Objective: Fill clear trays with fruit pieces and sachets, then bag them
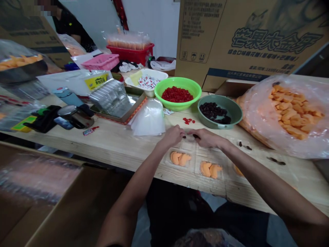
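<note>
My left hand [172, 136] and my right hand [206, 137] rest close together on the wooden table [115, 144], fingers curled, each pinching small dark pieces over clear plastic trays. In front of them lie clear tray compartments holding orange candy slices [180, 159] and more orange slices [210, 169]. Just beyond my hands stand a green bowl of red pieces [178, 93] and a dark green bowl of dark pieces [219, 111]. A few red bits [188, 120] lie loose on the table between the bowls and my hands.
A big clear bag of orange candy [288, 113] lies at right under a large cardboard box [246, 37]. A stack of clear bags [149, 118], a tray of foil packs [115, 99], a white bowl of sachets [147, 81] and baskets sit behind. Another person [69, 24] stands far left.
</note>
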A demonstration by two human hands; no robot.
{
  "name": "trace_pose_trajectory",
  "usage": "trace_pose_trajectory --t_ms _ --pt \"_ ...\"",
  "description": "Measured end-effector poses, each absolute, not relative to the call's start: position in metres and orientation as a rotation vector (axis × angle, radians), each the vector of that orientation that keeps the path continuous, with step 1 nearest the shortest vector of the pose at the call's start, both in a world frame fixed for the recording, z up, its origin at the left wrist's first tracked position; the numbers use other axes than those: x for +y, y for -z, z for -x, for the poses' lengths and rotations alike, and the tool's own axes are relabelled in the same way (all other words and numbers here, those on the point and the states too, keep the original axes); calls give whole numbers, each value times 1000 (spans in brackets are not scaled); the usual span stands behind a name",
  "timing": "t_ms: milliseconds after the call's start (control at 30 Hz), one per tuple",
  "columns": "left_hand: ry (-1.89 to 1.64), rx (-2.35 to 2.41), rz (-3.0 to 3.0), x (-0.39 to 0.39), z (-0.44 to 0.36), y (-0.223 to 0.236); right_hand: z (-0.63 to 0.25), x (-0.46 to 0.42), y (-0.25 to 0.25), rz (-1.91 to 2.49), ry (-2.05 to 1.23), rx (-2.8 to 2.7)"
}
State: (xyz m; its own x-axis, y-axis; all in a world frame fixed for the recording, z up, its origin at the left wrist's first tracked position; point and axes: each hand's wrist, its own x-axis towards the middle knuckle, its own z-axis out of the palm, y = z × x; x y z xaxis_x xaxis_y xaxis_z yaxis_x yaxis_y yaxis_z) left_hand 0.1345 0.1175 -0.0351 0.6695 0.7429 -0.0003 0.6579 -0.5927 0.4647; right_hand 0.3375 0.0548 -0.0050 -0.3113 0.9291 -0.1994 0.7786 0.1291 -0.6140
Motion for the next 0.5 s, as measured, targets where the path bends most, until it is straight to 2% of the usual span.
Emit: trace_pose_trajectory --t_ms 67,200,500 --pt "-311 1124 -2441 118 -132 36 -335 53 8 1686 -847 -2318" --pt "-413 1143 -2394 116 -132 34 -338 55 8 1672 -872 -2304" --pt "-279 1113 -2434 107 -161 20 -352 67 7 1866 -890 -1877"
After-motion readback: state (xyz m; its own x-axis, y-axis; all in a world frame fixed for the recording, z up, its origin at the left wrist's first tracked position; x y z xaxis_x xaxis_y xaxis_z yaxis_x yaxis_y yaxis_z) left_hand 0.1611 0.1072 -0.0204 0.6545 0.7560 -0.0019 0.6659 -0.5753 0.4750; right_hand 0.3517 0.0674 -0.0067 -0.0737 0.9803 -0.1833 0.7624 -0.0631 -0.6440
